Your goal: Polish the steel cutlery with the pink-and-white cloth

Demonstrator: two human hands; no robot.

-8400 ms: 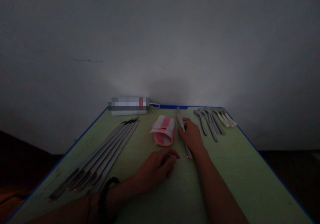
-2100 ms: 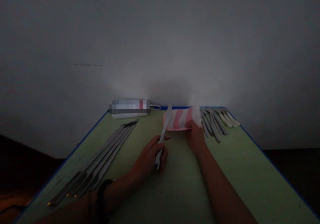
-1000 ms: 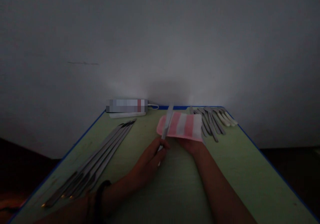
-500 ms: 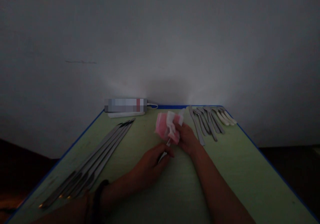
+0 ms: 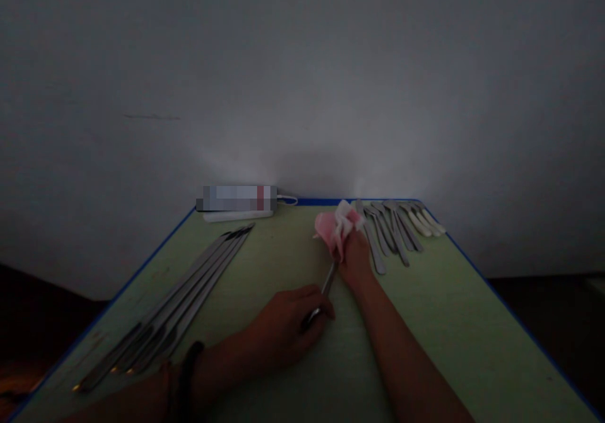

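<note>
My left hand [image 5: 290, 319] is closed around the near part of a slim, shiny metal piece of cutlery [image 5: 329, 278] low over the table. Its shaft points away from me, up into a crumpled pink and white cloth [image 5: 336, 226]. My right hand [image 5: 355, 256] grips that cloth, which covers the far end of the piece. Cloth and fingers hide too much to tell its kind. Just right of my right hand lie several metal spoons and other cutlery [image 5: 394, 234], side by side.
Several long metal utensils [image 5: 189, 290] lie slanted along the left of the pale green table [image 5: 449, 335], which has a blue edge. White-handled pieces [image 5: 423, 221] sit at the far right. A blurred box-like object [image 5: 236, 199] stands at the back left, before the wall [image 5: 302, 82].
My right hand and the cloth have moved away from me and to the right along the cutlery. More of its shaft now shows. My left hand has shifted slightly nearer to me.
</note>
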